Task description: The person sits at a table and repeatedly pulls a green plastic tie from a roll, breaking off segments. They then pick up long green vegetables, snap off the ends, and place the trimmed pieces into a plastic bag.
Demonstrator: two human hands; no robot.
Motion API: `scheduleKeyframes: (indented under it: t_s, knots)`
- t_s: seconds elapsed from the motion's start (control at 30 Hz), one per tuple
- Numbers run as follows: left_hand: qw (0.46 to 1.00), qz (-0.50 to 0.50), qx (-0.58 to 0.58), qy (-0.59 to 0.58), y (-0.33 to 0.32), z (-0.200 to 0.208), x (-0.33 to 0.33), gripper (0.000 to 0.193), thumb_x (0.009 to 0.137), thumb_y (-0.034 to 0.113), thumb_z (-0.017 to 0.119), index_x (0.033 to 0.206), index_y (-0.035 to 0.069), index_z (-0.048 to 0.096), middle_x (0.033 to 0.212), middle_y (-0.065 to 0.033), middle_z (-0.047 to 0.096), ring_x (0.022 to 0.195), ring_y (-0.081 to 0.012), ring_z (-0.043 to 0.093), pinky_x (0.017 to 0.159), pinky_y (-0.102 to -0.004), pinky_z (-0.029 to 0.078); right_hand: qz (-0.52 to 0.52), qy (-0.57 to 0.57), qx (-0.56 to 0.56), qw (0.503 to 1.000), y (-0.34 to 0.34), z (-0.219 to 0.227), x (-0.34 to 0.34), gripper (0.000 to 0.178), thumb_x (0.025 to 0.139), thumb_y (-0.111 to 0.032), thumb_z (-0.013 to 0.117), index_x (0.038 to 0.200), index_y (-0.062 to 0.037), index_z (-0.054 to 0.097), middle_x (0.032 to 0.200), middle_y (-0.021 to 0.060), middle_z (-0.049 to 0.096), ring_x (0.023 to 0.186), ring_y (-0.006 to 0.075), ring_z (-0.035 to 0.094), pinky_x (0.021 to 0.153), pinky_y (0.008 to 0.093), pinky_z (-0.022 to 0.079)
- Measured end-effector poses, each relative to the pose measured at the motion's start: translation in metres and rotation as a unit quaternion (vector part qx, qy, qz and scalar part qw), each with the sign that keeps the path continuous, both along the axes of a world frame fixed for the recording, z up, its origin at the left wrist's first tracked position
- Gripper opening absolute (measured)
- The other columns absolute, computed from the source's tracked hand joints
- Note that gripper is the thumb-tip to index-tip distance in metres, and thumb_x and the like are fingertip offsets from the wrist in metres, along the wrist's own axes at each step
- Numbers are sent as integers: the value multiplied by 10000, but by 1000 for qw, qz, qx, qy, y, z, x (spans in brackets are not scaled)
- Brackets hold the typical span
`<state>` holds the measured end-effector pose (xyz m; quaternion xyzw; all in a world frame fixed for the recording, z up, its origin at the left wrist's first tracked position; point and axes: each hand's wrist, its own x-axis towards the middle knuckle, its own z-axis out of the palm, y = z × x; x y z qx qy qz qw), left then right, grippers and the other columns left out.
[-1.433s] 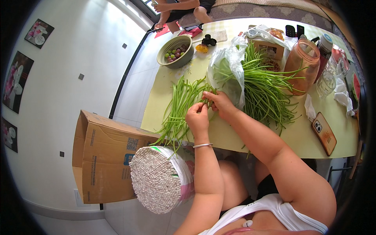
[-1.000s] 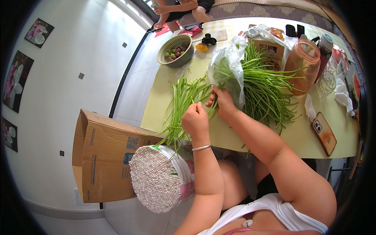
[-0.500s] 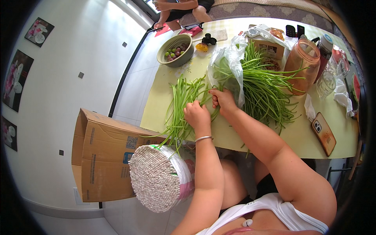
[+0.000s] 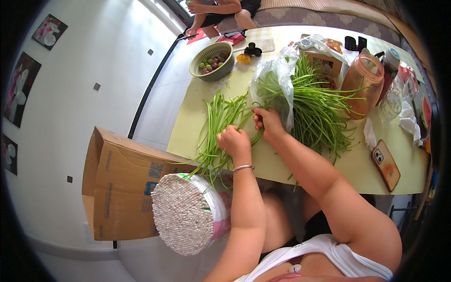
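Observation:
My left hand [image 4: 234,142] is closed, palm down, on long thin green stems [image 4: 213,136] spread over the table's left part. Just right of it, my right hand [image 4: 268,121] pinches stem ends between thumb and fingers, by the mouth of a clear plastic bag [image 4: 277,89]. A larger heap of the same green stems [image 4: 319,108] spills out of that bag to the right, behind my right forearm. Some loose stems from the left pile hang over the table's near edge. Exactly which stems each hand holds is partly hidden by the fingers.
The yellow table [image 4: 188,122] also bears a colander [image 4: 221,74] of grapes, an orange jar [image 4: 359,89], a bottle [image 4: 391,61] and a phone [image 4: 385,164]. A cardboard box [image 4: 124,188] and a round pale-topped bundle [image 4: 181,214] stand below left. Another person [image 4: 221,9] sits beyond.
My left hand has shifted slightly left and down, still closed on stems. My right hand stays nearly in place. The whole view has moved a little.

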<state>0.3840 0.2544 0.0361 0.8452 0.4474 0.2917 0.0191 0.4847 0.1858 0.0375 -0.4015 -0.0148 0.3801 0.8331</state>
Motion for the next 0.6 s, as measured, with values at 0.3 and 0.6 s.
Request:
scheduleKeyframes:
  t_s: [0.3,0.6]
  knots:
    - [966,-25,-156,-205,13,-4,-8,142,815,78,640,914,-22,653,785,-136,672,760,-263,628,700,-387,471,22,-11,-12,1000,3,-6,0,152,860,-159,613,955,-42,593,802,43,609,575,96,481,504,250,385]
    - [966,-122,-167,-157,17,-11,-10,167,841,105,629,894,-51,655,744,-150,689,635,-193,641,621,-329,484,86,-96,-15,992,7,-6,-5,177,817,-164,685,948,-85,597,811,5,603,663,99,542,523,229,368]
